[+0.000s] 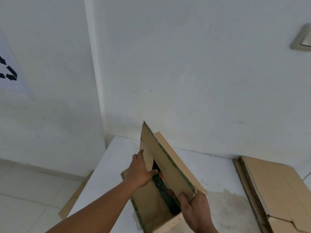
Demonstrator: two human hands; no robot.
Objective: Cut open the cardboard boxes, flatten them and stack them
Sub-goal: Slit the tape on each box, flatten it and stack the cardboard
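The open cardboard box (156,204) stands on the white table (210,167), near its front, one long flap (165,158) raised. The left hand (140,171) grips the flap's far end; the right hand (195,209) pinches its near corner. Flattened cardboard (276,187) is stacked well to the right.

I see plain indoor room, looks like recycling corner: white walls (185,64), tiled floor (25,190), wall switch (303,39), recycling sign (8,71), flattened cardboard (277,185).
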